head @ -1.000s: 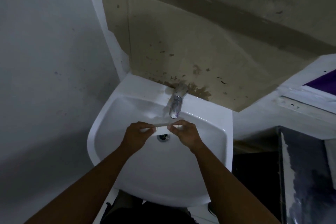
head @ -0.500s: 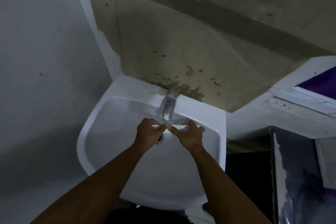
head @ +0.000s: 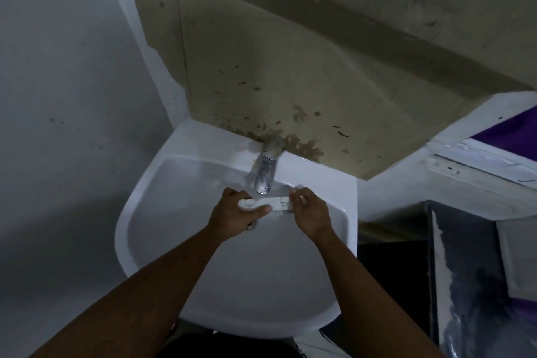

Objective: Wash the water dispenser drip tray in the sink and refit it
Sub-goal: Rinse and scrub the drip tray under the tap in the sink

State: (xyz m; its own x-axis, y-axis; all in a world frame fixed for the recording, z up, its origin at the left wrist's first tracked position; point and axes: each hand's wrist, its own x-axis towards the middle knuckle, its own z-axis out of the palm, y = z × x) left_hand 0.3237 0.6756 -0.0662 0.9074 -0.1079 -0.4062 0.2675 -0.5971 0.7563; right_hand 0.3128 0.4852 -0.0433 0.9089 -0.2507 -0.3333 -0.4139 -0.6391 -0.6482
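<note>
A small white drip tray [head: 276, 204] is held flat over the bowl of the white sink [head: 203, 285], just below the spout of the chrome tap [head: 265, 174]. My left hand [head: 232, 216] grips its left end, thumb laid along the front edge. Its right end is pinched by my right hand [head: 312, 215]. My left hand mostly covers the drain, and I cannot tell whether water runs from the tap.
Stained brown cardboard [head: 276, 67] covers the wall behind the tap. A grey wall [head: 58, 96] stands close on the left. A white ledge [head: 465, 171] and a dark cabinet [head: 479, 270] are to the right of the sink.
My hands have moved apart along the tray, showing more of its white face. It has shifted slightly right under the tap spout, and my view has shifted a little.
</note>
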